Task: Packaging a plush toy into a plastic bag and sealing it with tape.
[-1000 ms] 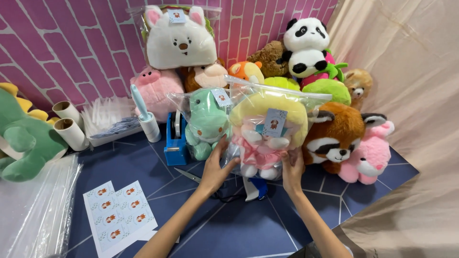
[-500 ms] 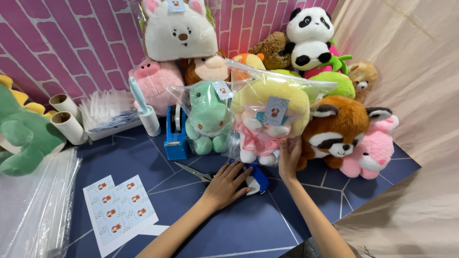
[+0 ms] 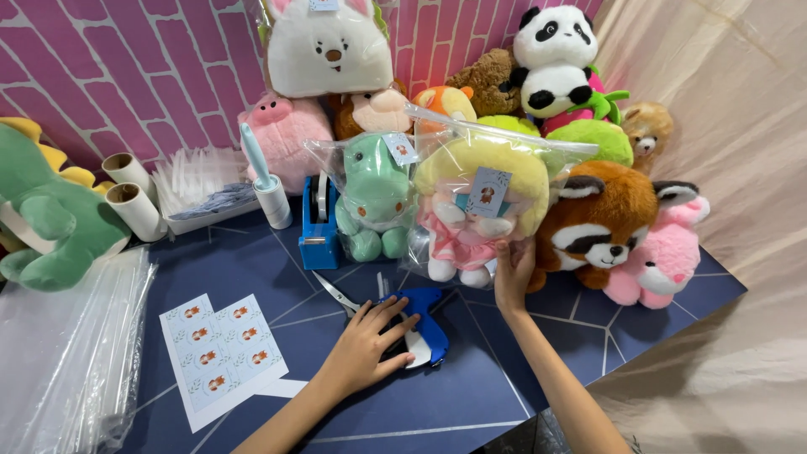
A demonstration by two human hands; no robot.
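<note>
Left hand (image 3: 367, 340): lower centre, fingers spread flat over blue tagging gun (image 3: 423, 326), not gripping.
Right hand (image 3: 513, 275): centre, fingers closed on bagged doll (image 3: 479, 210).

Bright, even light, soft shadows, glare on plastic bags (image 3: 67, 370), sharp focus throughout.

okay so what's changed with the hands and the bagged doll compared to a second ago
The left hand let go of the bagged doll, dropped to the table and now rests on the blue tagging gun. The right hand keeps steadying the doll's bag. The other plush toys, tape dispenser and sticker sheet lie as before.
</note>
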